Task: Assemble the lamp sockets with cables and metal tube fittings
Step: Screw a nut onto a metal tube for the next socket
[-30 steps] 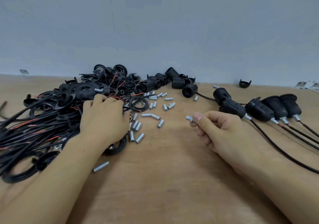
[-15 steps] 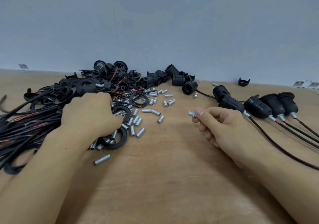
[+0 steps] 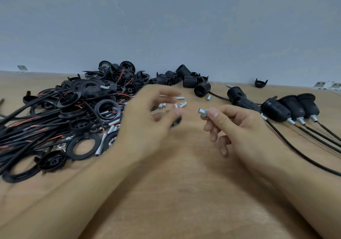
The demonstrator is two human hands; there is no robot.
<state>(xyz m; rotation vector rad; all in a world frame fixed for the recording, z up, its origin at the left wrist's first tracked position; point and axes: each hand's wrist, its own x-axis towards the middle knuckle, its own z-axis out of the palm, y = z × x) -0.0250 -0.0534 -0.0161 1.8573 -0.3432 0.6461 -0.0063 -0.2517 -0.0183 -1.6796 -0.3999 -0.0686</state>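
Wooden bench top fills my view from the near edge out to a pale grey wall, and nearest me it carries nothing but the two forearms.

Working outward, my right hand sits right of centre with a short metal tube fitting pinched between thumb and forefinger, the other fingers loosely curled beneath. My left hand is raised left of centre and badly blurred; the fingers look partly spread, and there is a dark smear near the fingertips, so I cannot tell whether it holds a part or nothing.

Just beyond the hands lie loose tube fittings, a good number not yet used. To the left sprawls the heap of black cables with red inner wires showing, mixed with black rings and caps. To the right, a row of finished sockets lies side by side, each with a metal fitting at its base and a cable trailing toward me; I count about five.

Farthest back, by the wall, bare socket bodies wait, and one stray cap sits apart.

By my reckoning, a handful are done and most of the stock remains. The piece in hand is at its first stage: fitting picked, with cable and socket parts not yet joined to it.
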